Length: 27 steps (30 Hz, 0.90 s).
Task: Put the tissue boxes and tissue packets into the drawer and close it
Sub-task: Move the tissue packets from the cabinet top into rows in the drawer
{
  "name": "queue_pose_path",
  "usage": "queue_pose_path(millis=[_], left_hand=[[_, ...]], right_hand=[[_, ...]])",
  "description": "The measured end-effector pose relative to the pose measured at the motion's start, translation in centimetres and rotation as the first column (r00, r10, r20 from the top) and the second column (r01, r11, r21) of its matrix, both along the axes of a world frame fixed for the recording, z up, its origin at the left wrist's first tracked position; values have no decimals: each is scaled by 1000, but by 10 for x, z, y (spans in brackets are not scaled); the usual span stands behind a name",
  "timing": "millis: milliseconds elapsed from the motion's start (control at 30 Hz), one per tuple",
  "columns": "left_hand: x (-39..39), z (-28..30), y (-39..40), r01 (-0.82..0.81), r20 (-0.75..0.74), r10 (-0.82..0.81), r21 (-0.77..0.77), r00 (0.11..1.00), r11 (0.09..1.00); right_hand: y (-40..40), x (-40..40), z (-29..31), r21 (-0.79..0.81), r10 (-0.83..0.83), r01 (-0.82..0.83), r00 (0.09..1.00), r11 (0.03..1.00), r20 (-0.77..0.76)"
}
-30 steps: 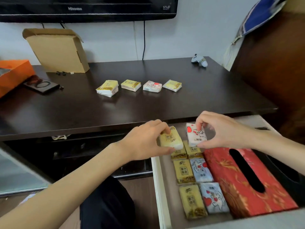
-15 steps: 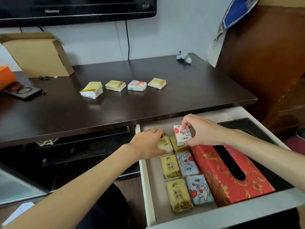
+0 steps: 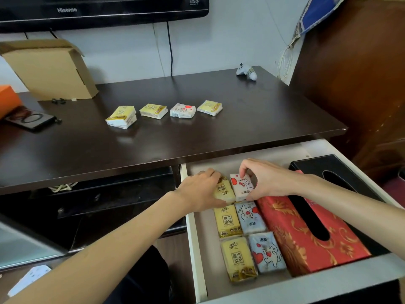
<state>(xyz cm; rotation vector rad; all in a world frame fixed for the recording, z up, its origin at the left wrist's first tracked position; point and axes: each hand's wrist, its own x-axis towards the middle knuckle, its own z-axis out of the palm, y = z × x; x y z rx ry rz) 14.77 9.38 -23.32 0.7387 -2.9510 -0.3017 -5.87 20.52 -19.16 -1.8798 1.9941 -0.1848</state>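
Observation:
The white drawer (image 3: pixel 194 233) stands pulled out under the dark table. Inside it my left hand (image 3: pixel 200 189) grips a yellow tissue packet (image 3: pixel 223 190), and my right hand (image 3: pixel 266 179) grips a white packet with red hearts (image 3: pixel 241 186) beside it. Both packets sit at the far end of two rows of packets: yellow ones (image 3: pixel 228 221) on the left, pale blue ones (image 3: pixel 251 218) on the right. A red tissue box (image 3: pixel 306 235) lies right of the rows, a black tissue box (image 3: pixel 324 166) beyond it. Several more packets (image 3: pixel 183 110) lie in a row on the table.
On the dark table (image 3: pixel 153 139) stand an open cardboard box (image 3: pixel 50 69), an orange box (image 3: pixel 7 99) and a dark phone-like object (image 3: pixel 30 118) at the left, and a small white figure (image 3: pixel 246 71) at the back. A wooden cabinet (image 3: pixel 361 73) rises on the right.
Both hands have lowered their packets from above the drawer down onto the far end of the two rows. The camera view has tilted down and shifted right.

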Motion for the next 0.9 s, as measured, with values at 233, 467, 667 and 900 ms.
queue_pose_path(millis=[233,467,667,900], left_hand=[[0,-3,-2,6,6,-6,19,1000,1000],[0,-4,-1,7,7,-7,24,1000,1000],[9,15,1,13,-15,-12,34,1000,999],[47,87,-17,-107,-256,83,-80,963,991]], right_hand=[[-2,-1,-3,3,17,-18,999,1000,50],[-3,-3,-6,4,31,-31,999,1000,23],[-2,-9,6,-41,7,-5,999,999,53],[-35,9,63,-349,-7,91,972,933,236]])
